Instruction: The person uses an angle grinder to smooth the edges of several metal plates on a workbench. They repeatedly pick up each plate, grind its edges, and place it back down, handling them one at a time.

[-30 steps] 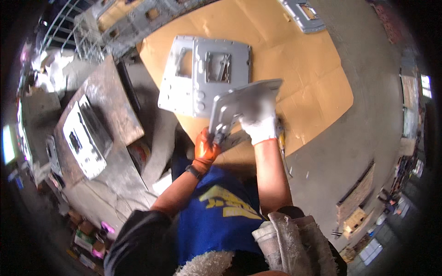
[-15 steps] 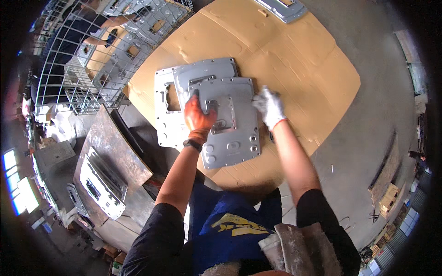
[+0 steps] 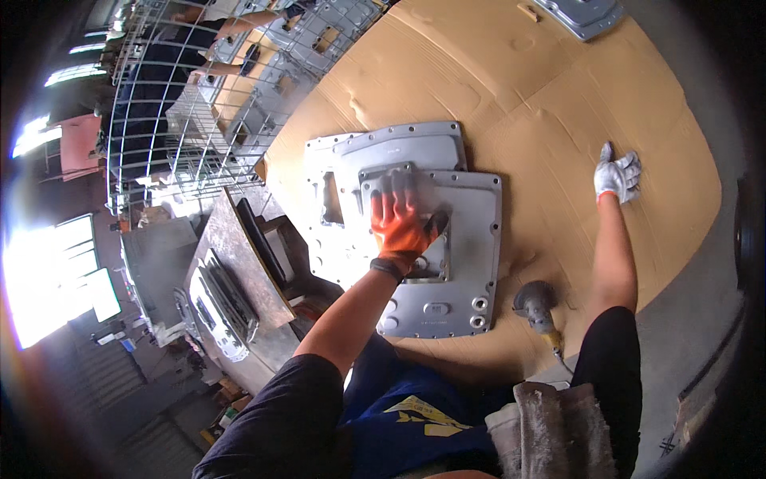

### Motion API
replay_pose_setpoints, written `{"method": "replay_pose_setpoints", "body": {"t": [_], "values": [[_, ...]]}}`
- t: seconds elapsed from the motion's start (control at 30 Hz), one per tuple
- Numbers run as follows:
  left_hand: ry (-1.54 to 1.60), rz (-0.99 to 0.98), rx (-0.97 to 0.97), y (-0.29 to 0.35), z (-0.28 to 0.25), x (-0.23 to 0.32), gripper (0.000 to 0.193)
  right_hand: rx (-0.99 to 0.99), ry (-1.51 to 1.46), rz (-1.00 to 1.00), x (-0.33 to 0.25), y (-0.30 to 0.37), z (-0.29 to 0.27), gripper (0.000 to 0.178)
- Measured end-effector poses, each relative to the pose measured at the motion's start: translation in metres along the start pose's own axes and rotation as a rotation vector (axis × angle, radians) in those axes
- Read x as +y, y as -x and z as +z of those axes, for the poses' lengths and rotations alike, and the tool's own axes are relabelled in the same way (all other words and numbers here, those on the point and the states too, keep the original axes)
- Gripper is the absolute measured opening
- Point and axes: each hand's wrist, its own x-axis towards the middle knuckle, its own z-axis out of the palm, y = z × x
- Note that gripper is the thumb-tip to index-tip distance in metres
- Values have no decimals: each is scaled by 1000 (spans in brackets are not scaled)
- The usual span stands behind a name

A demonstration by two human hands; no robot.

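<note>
My left hand (image 3: 400, 222), in an orange glove with dark fingertips, lies with fingers spread on the top grey metal cover plate (image 3: 471, 239). This plate has a square opening in its middle and bolt holes along its rim. Beneath it, shifted up and left, lie a second metal plate (image 3: 435, 142) and a third, paler plate (image 3: 317, 160). My right hand (image 3: 617, 173), in a white glove, is stretched out at the right over the cardboard, holding nothing, its fingers apart. Between my right forearm and the plates rests an angle grinder (image 3: 538, 307) with its cord toward me.
Brown cardboard (image 3: 550, 136) covers the work table. Another metal plate (image 3: 586, 14) lies at its far edge. Left of it stands a wire mesh cage (image 3: 171, 104), with a co-worker's arms (image 3: 239, 28) over more plates beyond. Several plates (image 3: 219, 307) lean on a side table (image 3: 239, 263).
My right hand has swung from beside the plates out to the right. My left hand's fingers have spread on the top plate. The view has shifted, and the grinder now shows.
</note>
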Motion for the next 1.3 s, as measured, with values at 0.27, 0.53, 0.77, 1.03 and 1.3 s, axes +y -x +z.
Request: {"method": "replay_pose_setpoints", "body": {"t": [0.27,0.53,0.77,1.03,1.3], "values": [[-77,23,0,-16,-3,12,90,45,132,205,-37,-18,-37,73],[-45,20,31,-21,-8,18,88,154,116,157,-32,-18,-33,74],[80,-38,-68,-22,-15,15,84,153,128,151,-32,-20,-31,73],[629,152,292,-242,-10,148,81,58,72,203,-34,-25,-30,77],[328,324,171,-469,33,267,96,11,-25,181,-34,-28,-42,79]]}}
